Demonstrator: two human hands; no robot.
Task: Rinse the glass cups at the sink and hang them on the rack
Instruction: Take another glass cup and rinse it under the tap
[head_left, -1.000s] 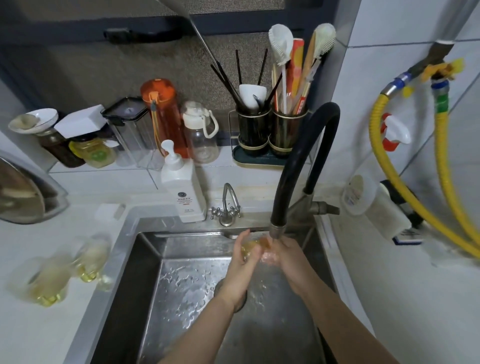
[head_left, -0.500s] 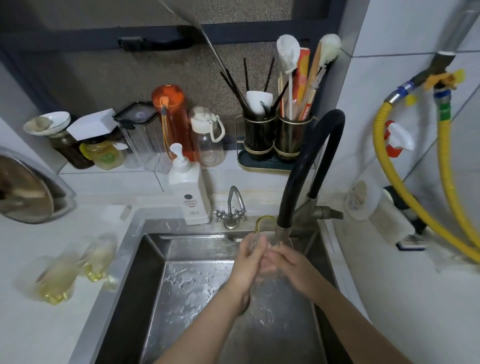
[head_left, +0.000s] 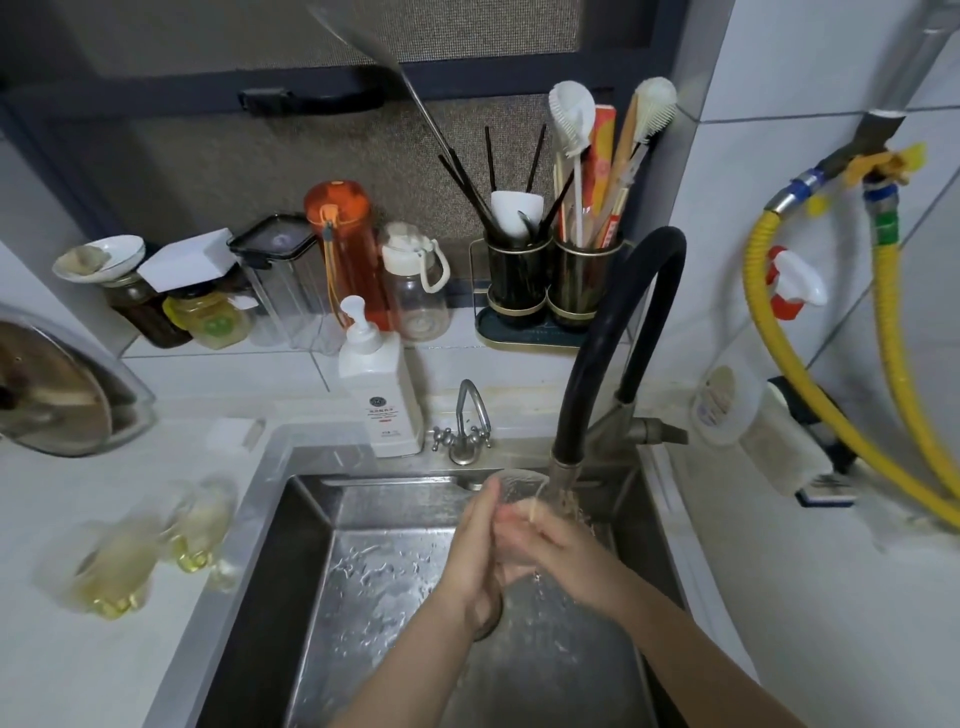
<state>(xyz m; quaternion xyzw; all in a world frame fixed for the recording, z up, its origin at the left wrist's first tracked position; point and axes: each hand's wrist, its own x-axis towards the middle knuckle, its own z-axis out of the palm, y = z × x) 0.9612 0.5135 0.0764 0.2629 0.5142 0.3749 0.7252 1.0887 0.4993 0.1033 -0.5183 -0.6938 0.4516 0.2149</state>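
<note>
Since half a second ago, glass cup (head_left: 521, 486) shifted right, mouth now beside the black faucet (head_left: 563, 470) nozzle. Clasped between left hand (head_left: 475, 545) and right hand (head_left: 545, 543) over the sink (head_left: 311, 545). Blurred glass cups (head_left: 150, 556) on the counter left; soap dispenser (head_left: 378, 389) behind.

The sink (head_left: 311, 571) is brushed steel, dull grey and beaded with water on its floor. The small tap (head_left: 467, 421) is shiny polished metal, while the tall faucet hose (head_left: 613, 322) is matt black rubber ending in a metal nozzle. The glass cup (head_left: 519, 486) under the stream is clear and wet. The tabletop (head_left: 62, 665) is smooth, glossy white, and the wall tiles (head_left: 779, 78) are glossy white too. The soap bottle (head_left: 379, 395) is matt white plastic. The orange bottle (head_left: 343, 249) is translucent plastic. The yellow hoses (head_left: 763, 332) are ribbed and slightly shiny.
</note>
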